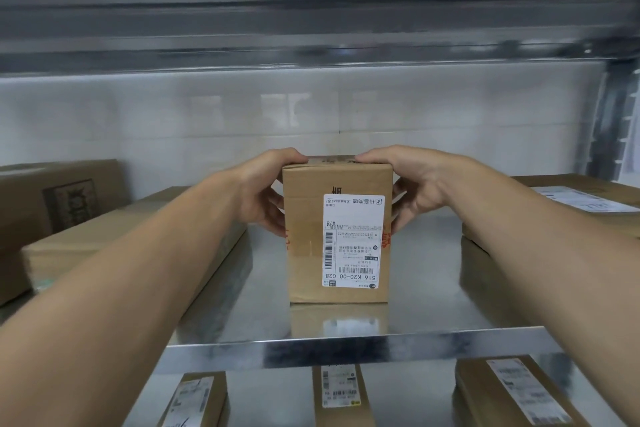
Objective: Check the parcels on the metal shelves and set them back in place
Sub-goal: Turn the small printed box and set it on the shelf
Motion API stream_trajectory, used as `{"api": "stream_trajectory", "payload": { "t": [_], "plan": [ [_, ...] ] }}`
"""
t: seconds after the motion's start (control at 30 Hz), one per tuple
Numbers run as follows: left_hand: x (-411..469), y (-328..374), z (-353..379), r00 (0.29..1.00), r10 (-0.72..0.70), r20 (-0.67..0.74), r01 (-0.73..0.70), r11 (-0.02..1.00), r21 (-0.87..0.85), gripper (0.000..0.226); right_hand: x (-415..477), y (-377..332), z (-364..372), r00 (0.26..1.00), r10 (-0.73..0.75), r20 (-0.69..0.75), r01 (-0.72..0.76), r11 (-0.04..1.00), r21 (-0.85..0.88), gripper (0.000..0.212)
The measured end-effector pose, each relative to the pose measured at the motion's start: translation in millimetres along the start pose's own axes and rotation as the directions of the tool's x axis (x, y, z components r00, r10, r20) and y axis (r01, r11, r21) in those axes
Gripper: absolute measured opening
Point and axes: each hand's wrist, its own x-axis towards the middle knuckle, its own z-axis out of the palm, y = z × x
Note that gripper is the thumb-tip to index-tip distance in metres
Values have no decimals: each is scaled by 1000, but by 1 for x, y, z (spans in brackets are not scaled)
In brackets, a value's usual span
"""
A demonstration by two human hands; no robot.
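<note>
A small brown cardboard parcel (304, 239) stands upright on the shiny metal shelf (346, 347), in the middle. Its white shipping label faces me and reads upside down. My left hand (266, 191) grips the parcel's upper left side, with the thumb on its top edge. My right hand (415, 187) grips the upper right side in the same way. The parcel's base rests on the shelf surface. Its back face is hidden.
A long flat carton (114, 239) lies left of the parcel, and a taller box (52, 198) stands behind that carton. Another labelled carton (571, 208) lies at the right. The shelf below holds three labelled parcels (341, 395). A metal shelf beam (311, 21) runs overhead.
</note>
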Motion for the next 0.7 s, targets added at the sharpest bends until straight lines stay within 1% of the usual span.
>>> {"api": "stream_trajectory", "payload": {
  "t": [0.07, 0.27, 0.43, 0.7],
  "plan": [
    [3, 0, 0, 1000, 3, 5, -3, 1000, -5, 26, 1, -1, 0, 1000, -16, 3, 16, 1000, -25, 23],
    [10, -1, -2, 1000, 8, 4, -8, 1000, -14, 23, 5, -6, 2, 1000, -22, 8, 22, 997, -79, 21],
    [13, 1, -3, 999, 7, 46, -7, 1000, -17, 16, 6, -7, 4, 1000, -24, 3, 24, 995, -97, 23],
    [14, 1, -3, 1000, 13, 14, -13, 1000, -7, 17, 9, -8, 3, 999, -28, 18, 30, 992, -121, 24]
  ]
}}
